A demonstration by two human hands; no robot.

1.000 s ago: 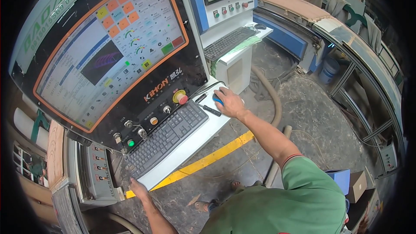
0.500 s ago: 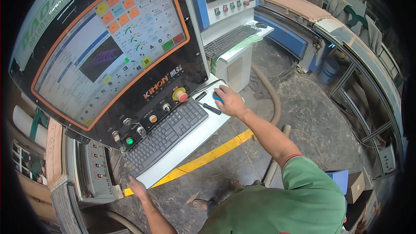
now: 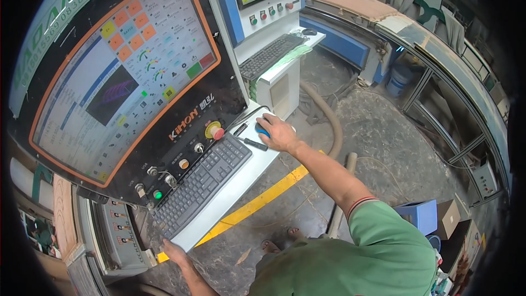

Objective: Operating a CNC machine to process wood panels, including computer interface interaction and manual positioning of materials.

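My right hand (image 3: 280,134) is closed over a computer mouse (image 3: 261,131) with a blue side, at the right end of a white shelf (image 3: 226,209). Beside the mouse lies a black screwdriver-like tool (image 3: 256,144). My left hand (image 3: 175,251) grips the shelf's near left corner; its fingers are partly hidden below the edge. Between the hands sits a black keyboard (image 3: 204,180). Above it a control panel's screen (image 3: 118,68) shows orange and yellow buttons and a dark window with a purple toolpath. A red knob (image 3: 217,132) and a green button (image 3: 158,194) stick out below the screen.
A second console (image 3: 267,13) with its own keyboard (image 3: 271,55) stands behind on the right. A thick hose (image 3: 330,123) and yellow floor tape (image 3: 257,203) cross the floor. On the right are a framed machine (image 3: 438,104), a blue box (image 3: 417,216) and a cardboard box (image 3: 447,218).
The head view has shifted, so the consoles appear further left. My feet sit closer together now. Both hands keep their places, on the mouse and the shelf corner.
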